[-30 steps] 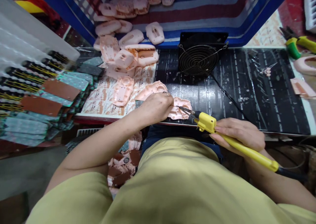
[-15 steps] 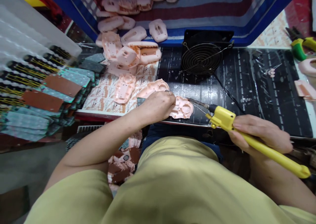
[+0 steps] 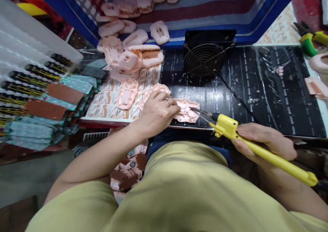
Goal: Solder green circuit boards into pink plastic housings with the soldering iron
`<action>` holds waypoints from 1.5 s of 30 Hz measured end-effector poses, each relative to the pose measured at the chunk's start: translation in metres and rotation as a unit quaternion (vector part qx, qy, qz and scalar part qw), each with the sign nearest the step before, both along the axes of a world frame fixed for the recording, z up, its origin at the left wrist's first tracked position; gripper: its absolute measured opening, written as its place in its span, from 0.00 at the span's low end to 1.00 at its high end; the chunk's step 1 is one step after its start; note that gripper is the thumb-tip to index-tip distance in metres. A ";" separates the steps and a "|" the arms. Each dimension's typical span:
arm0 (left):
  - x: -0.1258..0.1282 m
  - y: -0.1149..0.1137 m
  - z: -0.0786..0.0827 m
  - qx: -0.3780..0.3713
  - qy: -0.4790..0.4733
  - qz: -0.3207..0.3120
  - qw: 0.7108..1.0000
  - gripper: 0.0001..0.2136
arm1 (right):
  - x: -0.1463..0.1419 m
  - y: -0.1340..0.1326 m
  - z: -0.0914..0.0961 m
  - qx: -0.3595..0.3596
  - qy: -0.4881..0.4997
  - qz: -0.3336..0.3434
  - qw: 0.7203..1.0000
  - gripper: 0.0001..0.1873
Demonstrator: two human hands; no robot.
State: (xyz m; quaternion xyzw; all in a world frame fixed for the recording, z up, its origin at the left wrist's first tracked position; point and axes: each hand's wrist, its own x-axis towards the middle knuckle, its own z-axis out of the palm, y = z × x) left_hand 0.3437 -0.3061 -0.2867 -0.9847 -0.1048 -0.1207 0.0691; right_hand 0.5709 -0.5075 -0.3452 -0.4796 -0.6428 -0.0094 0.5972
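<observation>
1. Many boards [image 3: 67,92] were heaped at left.
2. The left hand [image 3: 159,110] was set at the pink shell [image 3: 185,112], laid on the black mat [image 3: 271,99] — whether pinched could not be told.
3. The yellow soldering iron [image 3: 226,125] was clamped in the right hand [image 3: 269,140].

The person wears a pale yellow shirt [image 3: 189,187], plain across the front, its soft cloth creased in shallow folds. Its short sleeves, left sleeve [image 3: 74,204] and right sleeve [image 3: 307,220], leave both forearms bare. A slim, silvery ring [image 3: 167,101] circles one left-hand finger, and dark blue cloth [image 3: 155,146] shows below the shirt.
</observation>
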 end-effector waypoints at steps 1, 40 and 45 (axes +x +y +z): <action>-0.002 0.001 -0.002 -0.007 -0.017 0.011 1.000 0.09 | 0.000 0.000 -0.001 0.007 0.008 0.015 1.000 0.19; 0.013 -0.003 -0.001 -0.129 0.113 0.077 0.982 0.11 | -0.003 -0.009 -0.005 -0.034 -0.063 -0.103 0.992 0.30; 0.009 -0.004 0.010 -0.098 0.080 0.067 0.990 0.12 | -0.012 0.010 -0.007 -0.028 -0.130 -0.078 0.988 0.26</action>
